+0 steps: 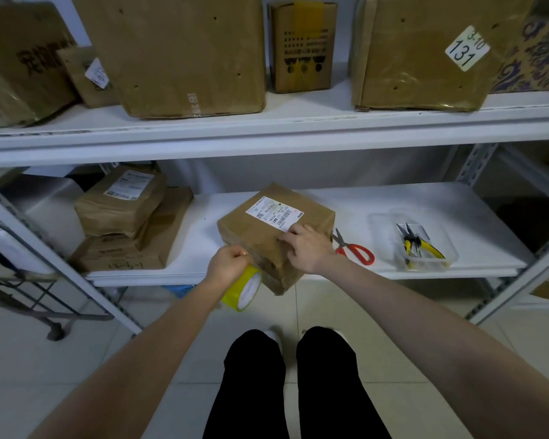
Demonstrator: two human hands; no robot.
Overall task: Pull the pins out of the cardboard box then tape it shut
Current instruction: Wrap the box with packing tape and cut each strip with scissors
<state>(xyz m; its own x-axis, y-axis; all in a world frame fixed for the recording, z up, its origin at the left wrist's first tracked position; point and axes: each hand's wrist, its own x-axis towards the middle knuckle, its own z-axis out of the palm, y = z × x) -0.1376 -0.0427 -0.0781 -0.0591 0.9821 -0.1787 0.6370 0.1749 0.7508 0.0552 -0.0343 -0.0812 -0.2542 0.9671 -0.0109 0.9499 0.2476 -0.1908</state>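
A brown cardboard box (260,229) with a white shipping label lies on the lower white shelf (409,201), one corner hanging over the front edge. My right hand (308,247) rests on the box top, fingers spread and pressing down near the label. My left hand (230,264) grips a yellow tape roll (246,289) at the box's left front side, fingers curled over the roll's top. Clear tape seems to run from the roll onto the box. No pins can be made out.
Red-handled scissors (355,248) lie right of the box. A clear plastic tray (425,245) holds yellow-handled pliers. Stacked brown parcels (124,223) fill the shelf's left end. Large cartons (184,55) stand on the upper shelf. A cart frame (29,280) is at the far left.
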